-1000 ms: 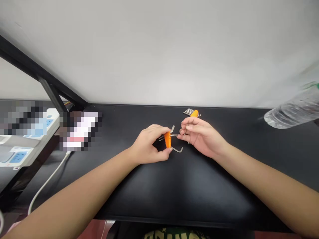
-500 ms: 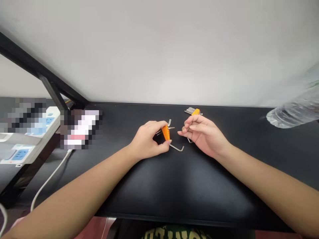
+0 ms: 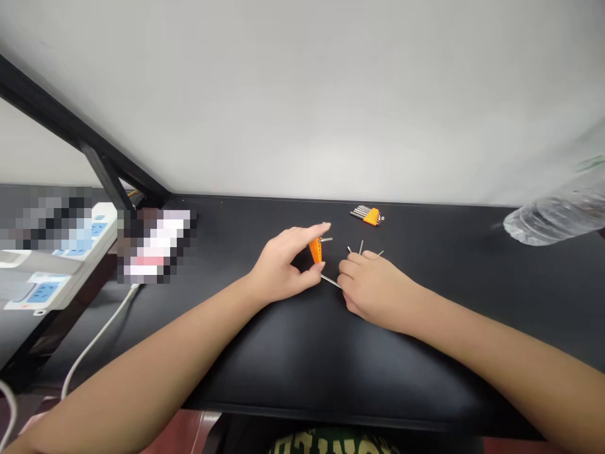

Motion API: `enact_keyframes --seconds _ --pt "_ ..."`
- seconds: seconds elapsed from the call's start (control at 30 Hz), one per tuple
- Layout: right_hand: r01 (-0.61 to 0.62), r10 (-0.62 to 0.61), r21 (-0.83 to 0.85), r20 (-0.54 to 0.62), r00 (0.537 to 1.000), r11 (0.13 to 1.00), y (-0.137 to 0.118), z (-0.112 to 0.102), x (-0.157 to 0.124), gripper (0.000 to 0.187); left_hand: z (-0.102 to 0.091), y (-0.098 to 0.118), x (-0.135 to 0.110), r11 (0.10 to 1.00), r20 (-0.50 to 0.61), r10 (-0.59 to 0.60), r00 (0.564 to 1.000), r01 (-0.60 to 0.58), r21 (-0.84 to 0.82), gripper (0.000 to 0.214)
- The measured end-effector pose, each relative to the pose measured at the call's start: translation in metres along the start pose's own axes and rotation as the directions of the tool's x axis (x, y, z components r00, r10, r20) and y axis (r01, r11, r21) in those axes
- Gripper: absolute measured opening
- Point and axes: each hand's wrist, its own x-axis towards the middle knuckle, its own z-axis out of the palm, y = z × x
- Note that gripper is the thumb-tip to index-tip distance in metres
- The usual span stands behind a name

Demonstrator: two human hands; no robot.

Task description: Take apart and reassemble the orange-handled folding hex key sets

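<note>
Left hand: the left hand (image 3: 286, 265) is curved, half open, with the orange holder (image 3: 316, 251) kept between thumb and fingers.
Orange holder: it is left of the scene's middle line of keys; a short key (image 3: 326, 239) sticks out from it toward the right.
Right hand: the right hand (image 3: 373, 287) is curled downward at the table; whether it grips something, I cannot tell.
Long key: the long key (image 3: 329, 280) goes from near the left thumb to under the right fingers.
Loose keys: tips of loose keys (image 3: 361, 246) show just beyond the right hand.
Farther: a second orange holder (image 3: 372, 216), filled with keys, lies near the wall.
Right side: a clear bottle (image 3: 548, 221).
</note>
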Motion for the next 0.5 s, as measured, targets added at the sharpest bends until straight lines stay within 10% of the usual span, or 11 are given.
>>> enact_keyframes --seconds 0.2,0.5 --pt "-0.047 0.049 0.041 -0.045 0.998 0.998 0.001 -0.001 -0.001 0.009 -0.003 0.002 0.004 0.999 -0.016 0.012 1.000 -0.013 -0.049 0.043" --pt "-0.071 0.304 0.611 -0.288 0.908 0.789 0.045 -0.052 -0.018 0.007 -0.003 0.001 0.002 0.996 -0.040 0.002 0.999 -0.005 -0.086 0.036"
